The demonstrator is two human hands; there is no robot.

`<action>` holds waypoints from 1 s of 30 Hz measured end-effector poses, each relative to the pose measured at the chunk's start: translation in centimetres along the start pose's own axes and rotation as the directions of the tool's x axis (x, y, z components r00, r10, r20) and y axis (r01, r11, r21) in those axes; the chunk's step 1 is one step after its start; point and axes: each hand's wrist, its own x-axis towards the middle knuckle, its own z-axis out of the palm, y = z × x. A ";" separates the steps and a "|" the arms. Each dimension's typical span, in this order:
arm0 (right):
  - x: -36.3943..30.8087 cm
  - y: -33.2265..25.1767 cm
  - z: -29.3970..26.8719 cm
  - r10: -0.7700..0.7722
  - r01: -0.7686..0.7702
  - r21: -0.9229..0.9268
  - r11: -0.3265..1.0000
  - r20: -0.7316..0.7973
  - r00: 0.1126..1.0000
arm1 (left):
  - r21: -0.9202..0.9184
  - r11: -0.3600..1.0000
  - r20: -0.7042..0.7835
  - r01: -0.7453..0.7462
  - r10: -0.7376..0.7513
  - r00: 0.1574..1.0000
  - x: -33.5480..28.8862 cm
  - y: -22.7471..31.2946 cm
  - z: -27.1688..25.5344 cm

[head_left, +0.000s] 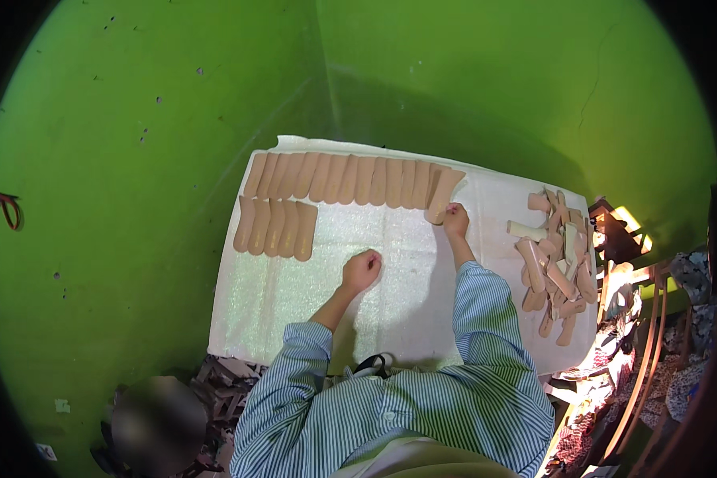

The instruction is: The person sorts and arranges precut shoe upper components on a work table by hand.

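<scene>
My right hand [456,221] pinches the lower edge of a tan shoe insole [446,191] at the right end of a long row. That row of overlapping insoles [342,178] lies along the far side of a white-covered table [406,303]. A shorter row of insoles [274,229] sits below its left end. My left hand [362,269] is curled closed over the middle of the table, apart from both rows. Whatever its fingers may hold is hidden.
At the table's right side lies a loose heap of tan insoles [560,271], some curled. Green walls [199,88] meet behind the table. Scissors [3,199] hang on the left wall. Piled scraps [229,382] sit below the left front edge, and patterned bundles and bars stand at right.
</scene>
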 end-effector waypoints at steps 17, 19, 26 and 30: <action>5.2 -0.4 -1.3 0.159 -0.150 -0.238 0.960 0.015 0.987 | -0.037 0.997 -0.177 0.073 -0.079 0.981 0.0 0.3 0.7; 5.2 -0.4 -1.4 0.146 -0.138 -0.250 0.958 0.012 0.989 | -0.013 0.997 -0.181 0.074 -0.075 0.981 0.0 0.5 0.7; 4.8 -0.1 -1.7 0.115 -0.105 -0.261 0.960 0.024 0.993 | 0.035 0.998 -0.187 0.050 -0.043 0.981 -0.6 0.4 0.5; 4.6 0.9 -2.6 0.126 -0.127 -0.281 0.951 -0.023 0.992 | 0.112 0.991 -0.164 0.069 -0.050 0.985 -0.6 1.0 0.6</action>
